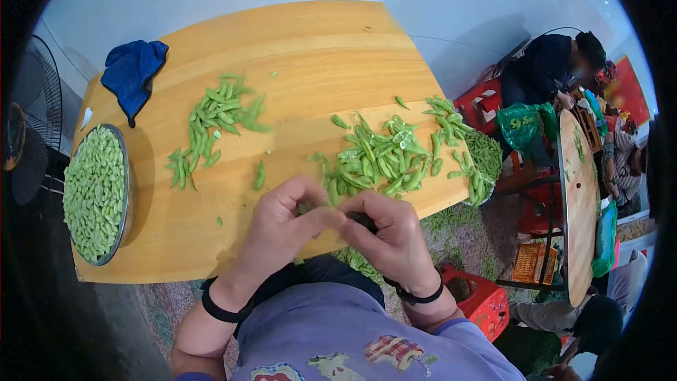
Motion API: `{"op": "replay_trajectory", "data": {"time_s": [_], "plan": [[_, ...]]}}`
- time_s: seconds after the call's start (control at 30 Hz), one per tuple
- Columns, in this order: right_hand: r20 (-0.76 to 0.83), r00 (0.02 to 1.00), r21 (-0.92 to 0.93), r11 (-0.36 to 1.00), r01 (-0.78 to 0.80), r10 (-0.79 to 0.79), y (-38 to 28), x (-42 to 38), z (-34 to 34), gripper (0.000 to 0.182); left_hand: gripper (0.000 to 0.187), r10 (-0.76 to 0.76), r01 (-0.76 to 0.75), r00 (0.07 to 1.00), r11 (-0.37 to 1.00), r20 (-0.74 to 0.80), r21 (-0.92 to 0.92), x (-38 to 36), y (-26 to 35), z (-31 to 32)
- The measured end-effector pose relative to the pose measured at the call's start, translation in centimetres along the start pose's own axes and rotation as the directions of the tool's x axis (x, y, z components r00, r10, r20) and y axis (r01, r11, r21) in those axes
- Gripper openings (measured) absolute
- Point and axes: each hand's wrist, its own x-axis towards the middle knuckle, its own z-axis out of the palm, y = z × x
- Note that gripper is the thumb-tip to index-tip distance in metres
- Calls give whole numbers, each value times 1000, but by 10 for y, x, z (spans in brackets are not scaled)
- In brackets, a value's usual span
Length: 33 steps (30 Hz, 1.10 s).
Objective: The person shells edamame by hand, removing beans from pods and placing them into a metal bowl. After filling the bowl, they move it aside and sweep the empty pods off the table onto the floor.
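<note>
My left hand (288,220) and my right hand (386,234) meet over the table's near edge, fingertips pinched close together. A bit of green shows within the curled left fingers, seemingly a soybean pod, though mostly hidden. Whatever the right fingertips pinch is covered and blurred. Just beyond my hands lies a large heap of green soybean pods (384,155), some looking split open. A smaller pile of pods (215,113) is farther left, and a single pod (259,175) lies between the piles. At far left, a metal bowl (127,201) is heaped with shelled green beans (94,197).
A blue cloth (134,74) lies on the wooden table (282,35). A fan (32,113) stands beyond its left side. Pods and trimmings cover the floor at right, near a red stool (486,303). Other people sit around a second table (578,219).
</note>
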Motion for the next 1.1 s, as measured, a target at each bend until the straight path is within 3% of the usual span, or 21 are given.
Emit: {"op": "replay_trajectory", "data": {"time_s": [0.03,0.07,0.13,0.17,0.3,0.37,0.4,0.5,0.6,0.67,0.77,0.8,0.87,0.9,0.93,0.97,1.1], "plan": [[-7,1000,-143,990,20,-21,-4,0,-2,10,12,-10,5,999,991,36,137,1,2,-3],[-1,1000,-141,990,16,-17,-5,1,-3,10,12,-13,9,999,991,30,134,1,3,-5],[94,952,136,944,-301,290,-6,6,-8,11,11,-161,152,984,980,69,128,1,3,-9],[217,872,411,769,-489,438,-1,10,-16,13,11,-163,154,984,980,66,125,1,5,-9],[234,889,437,774,-459,395,7,13,-13,15,7,-201,200,979,979,40,30,-1,6,-10],[88,898,305,847,-436,431,2,14,-7,14,7,-194,194,981,981,9,3,-2,3,-13],[107,902,307,849,-431,419,5,14,-2,14,5,-186,186,983,982,-9,26,-3,-1,-14],[-31,972,27,972,-232,233,15,10,6,12,7,-145,145,986,989,-80,-6,-6,-3,-9],[-76,984,43,987,-158,161,14,11,10,13,11,-84,80,992,996,-91,-48,-9,-9,-19],[-3,979,44,978,-202,202,8,13,10,14,12,-102,108,989,992,-105,60,-10,-12,-24],[-23,984,87,981,-174,177,11,16,12,13,14,-167,165,976,986,-142,-27,-12,-6,-27],[31,969,180,952,-247,246,5,18,12,13,14,-171,169,975,985,-140,-30,-12,-8,-25],[86,945,269,906,-327,316,5,16,17,13,13,-128,36,967,924,-219,-381,-11,-12,-18],[96,942,392,858,-332,320,8,15,20,14,13,-132,42,968,922,-212,-384,-12,-14,-14],[107,941,506,797,-328,320,11,16,23,15,14,-57,-13,953,974,-297,-228,-13,-16,-11],[74,947,510,804,-306,314,13,14,27,16,14,31,-57,929,997,-368,-61,-14,-17,-8],[118,938,503,795,-338,325,7,10,19,19,15,61,-66,951,998,-304,-7,-18,-12,-10]]}}
